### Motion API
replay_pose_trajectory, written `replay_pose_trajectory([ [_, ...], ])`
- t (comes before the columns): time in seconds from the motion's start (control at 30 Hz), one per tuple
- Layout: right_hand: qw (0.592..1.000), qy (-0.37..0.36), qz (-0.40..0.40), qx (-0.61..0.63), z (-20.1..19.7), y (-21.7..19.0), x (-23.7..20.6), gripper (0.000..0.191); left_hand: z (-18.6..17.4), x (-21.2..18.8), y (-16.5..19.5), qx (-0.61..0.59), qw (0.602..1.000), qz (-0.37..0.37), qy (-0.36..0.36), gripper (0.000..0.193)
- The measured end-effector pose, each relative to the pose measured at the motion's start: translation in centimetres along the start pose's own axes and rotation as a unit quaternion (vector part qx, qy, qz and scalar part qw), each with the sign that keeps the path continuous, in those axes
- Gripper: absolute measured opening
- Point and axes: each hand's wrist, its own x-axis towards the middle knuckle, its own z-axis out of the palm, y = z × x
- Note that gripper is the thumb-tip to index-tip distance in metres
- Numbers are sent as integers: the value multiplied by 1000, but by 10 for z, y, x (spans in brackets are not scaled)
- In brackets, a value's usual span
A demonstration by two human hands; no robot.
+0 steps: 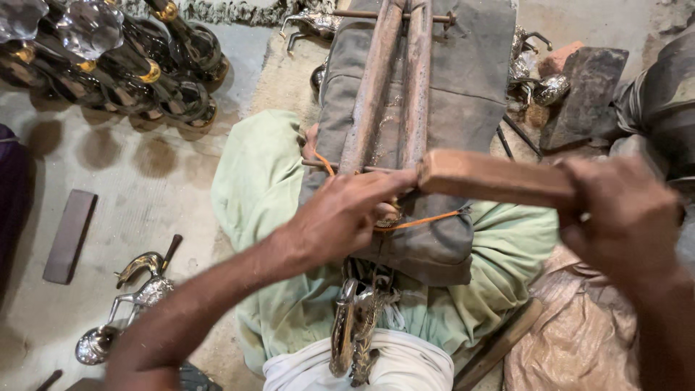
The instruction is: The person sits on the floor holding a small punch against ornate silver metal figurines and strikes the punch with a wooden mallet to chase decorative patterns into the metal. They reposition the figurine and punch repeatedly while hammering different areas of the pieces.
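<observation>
My right hand (pixel 626 217) grips the end of a reddish wooden block (pixel 492 177) held level across my lap. My left hand (pixel 347 213) rests fingers-down on a small metal piece (pixel 387 215) that lies at the near end of two long wooden bars (pixel 394 80). The bars run away from me over a grey cloth (pixel 463 94), and an orange cord (pixel 427 219) loops around their near end. More shiny metal parts (pixel 355 326) hang between my knees, over my pale green garment (pixel 260 181).
Shiny metal animal figures (pixel 130 297) lie on the floor at lower left, beside a flat wooden bar (pixel 69 235). Dark glossy vases with glass tops (pixel 130 65) stand at upper left. A dark stone slab (pixel 586 94) and more metal pieces (pixel 539 83) sit at upper right.
</observation>
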Motion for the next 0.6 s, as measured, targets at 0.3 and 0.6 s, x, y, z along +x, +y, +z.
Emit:
replay_pose_trajectory([
  [0.3, 995, -45, -88, -9, -69, -9, 82, 52, 25, -30, 4, -24, 981, -121, 153, 53],
  [0.6, 993, -85, -79, 21, -78, -15, 90, 55, 36, -40, -4, -47, 971, -122, 200, 34],
])
